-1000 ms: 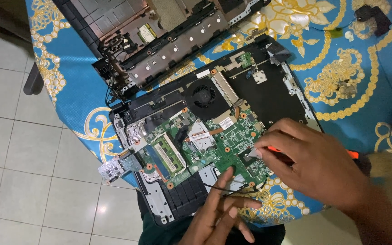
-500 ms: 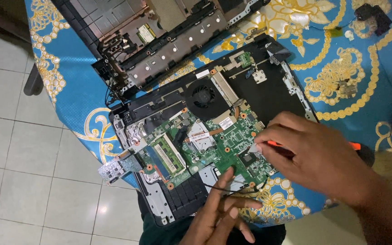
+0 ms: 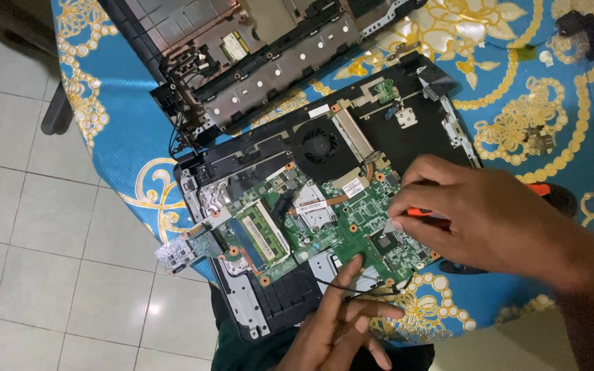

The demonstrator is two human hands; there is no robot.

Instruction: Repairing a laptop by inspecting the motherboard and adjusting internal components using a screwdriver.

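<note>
The right hand in the right middle of the frame is closed around an orange-handled screwdriver, whose tip comes down on the green motherboard near a dark chip. At the bottom centre the left hand has its fingers loosely spread, holding nothing firmly — the fingertips rest on thin black wires at the board's lower edge.

The motherboard sits in the opened laptop base across the middle of the frame, with the round black fan and a memory module in place. In the upper left lies a separated cover shell, stripped and set aside on the surface, which has a blue cloth with a gold pattern.

By the look of it, the disassembly is well along — the casing is off and the board exposed. The board, fan and memory are not yet lifted out, so that part seems left.
</note>
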